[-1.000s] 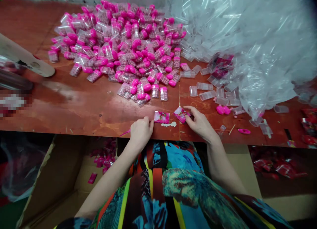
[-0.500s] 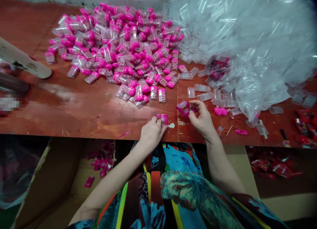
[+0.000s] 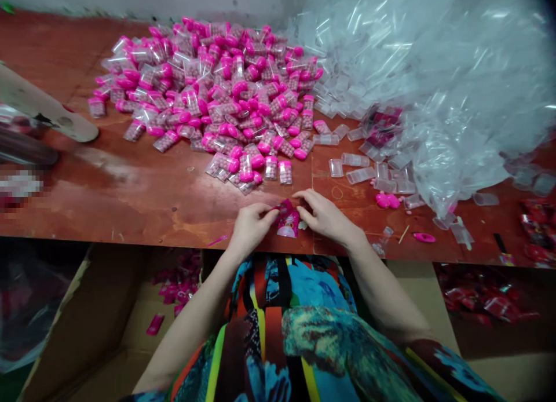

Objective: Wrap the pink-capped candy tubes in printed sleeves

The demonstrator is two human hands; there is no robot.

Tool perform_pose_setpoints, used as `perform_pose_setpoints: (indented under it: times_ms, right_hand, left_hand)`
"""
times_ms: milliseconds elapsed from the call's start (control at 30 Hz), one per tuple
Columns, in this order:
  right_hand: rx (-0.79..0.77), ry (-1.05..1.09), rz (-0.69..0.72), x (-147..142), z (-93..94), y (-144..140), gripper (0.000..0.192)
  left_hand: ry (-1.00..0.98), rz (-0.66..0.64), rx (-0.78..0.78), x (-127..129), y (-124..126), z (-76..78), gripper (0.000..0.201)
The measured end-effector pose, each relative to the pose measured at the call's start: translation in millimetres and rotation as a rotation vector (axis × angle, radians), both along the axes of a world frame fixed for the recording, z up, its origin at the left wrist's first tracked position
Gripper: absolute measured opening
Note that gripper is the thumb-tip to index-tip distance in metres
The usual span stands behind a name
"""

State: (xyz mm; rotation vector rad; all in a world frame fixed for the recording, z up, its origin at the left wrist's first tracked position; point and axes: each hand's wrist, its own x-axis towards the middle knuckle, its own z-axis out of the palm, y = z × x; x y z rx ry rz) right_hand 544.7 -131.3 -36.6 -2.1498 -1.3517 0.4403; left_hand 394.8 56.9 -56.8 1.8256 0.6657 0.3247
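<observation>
My left hand point(image 3: 252, 225) pinches a small shiny pink printed packet point(image 3: 287, 223) between thumb and fingers, at its left side. The packet is held over the front of the table, with its lighter end towards me. My right hand point(image 3: 324, 216) is at the packet's upper right edge, thumb and forefinger curled round it; their exact contact is hard to make out. Beyond my hands lies a big heap of clear little bottles point(image 3: 243, 106) with pink caps, filled with pale pink beads.
Empty clear containers point(image 3: 360, 175) and a large clear plastic bag point(image 3: 452, 141) lie at the right. Pink pieces point(image 3: 387, 200) and a pink oval point(image 3: 424, 237) lie nearer. Below the table edge, a cardboard box point(image 3: 108, 292) holds pink packets. A pale tube point(image 3: 52, 109) juts in from the left.
My right hand has moved left and nearer with the pink packet, to meet my left hand. My left hand has shifted slightly left. The view has tilted a little.
</observation>
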Motion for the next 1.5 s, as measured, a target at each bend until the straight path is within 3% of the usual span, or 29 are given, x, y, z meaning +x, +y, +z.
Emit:
perform_pose_setpoints:
  times_ms: [133, 233, 333, 567, 667, 800, 900, 1033, 1167, 1267, 1367, 1500]
  right_hand:
    - [-0.052, -0.133, -0.039, -35.4, -29.8, 1.0, 0.037]
    - [-0.034, -0.104, -0.044, -49.1, -41.1, 4.7, 0.036]
    - [-0.052, -0.093, -0.027, -40.9, -36.7, 14.2, 0.037]
    - [-0.182, -0.349, -0.040, -7.2, -19.4, 33.4, 0.043]
    - [-0.200, -0.428, -0.073, 2.6, -20.5, 12.4, 0.036]
    - [-0.251, -0.459, -0.319, 8.1, -17.3, -35.2, 0.033]
    - [-0.227, -0.429, -0.445, 7.0, -13.6, -50.7, 0.034]
    - [-0.052, -0.273, -0.371, -5.3, -16.3, -21.7, 0.032]
    - [0.294, 0.215, -0.339, -27.2, -28.2, 30.8, 0.046]
    - [0.469, 0.519, -0.396, -35.1, -36.0, 55.3, 0.060]
    - [0.507, 0.621, -0.429, -28.5, -37.0, 57.6, 0.062]
    - [0.425, 0.706, -0.323, -14.3, -33.7, 45.6, 0.066]
  left_hand:
    - [-0.096, 0.323, -0.344, -24.6, 26.7, -4.5, 0.033]
    - [-0.149, 0.432, -0.471, -38.1, 38.2, -8.1, 0.045]
    - [-0.171, 0.451, -0.487, -43.6, 35.3, -11.0, 0.053]
    - [-0.168, 0.429, -0.432, -48.4, 27.1, -12.9, 0.051]
    - [-0.166, 0.406, -0.414, -48.8, 30.7, -12.7, 0.047]
    - [-0.171, 0.380, -0.381, -47.2, 30.3, -12.0, 0.043]
    - [-0.170, 0.412, -0.384, -43.9, 28.5, -10.9, 0.047]
    - [-0.132, 0.375, -0.516, -33.4, 20.7, -4.8, 0.048]
    - [-0.146, 0.207, -0.719, -14.2, -2.9, 5.5, 0.041]
    - [-0.194, 0.126, -0.808, -2.2, -20.0, 10.4, 0.043]
    - [-0.169, 0.099, -0.812, 1.3, -24.9, 12.5, 0.039]
    - [-0.104, 0.117, -0.735, 3.7, -17.2, 12.5, 0.025]
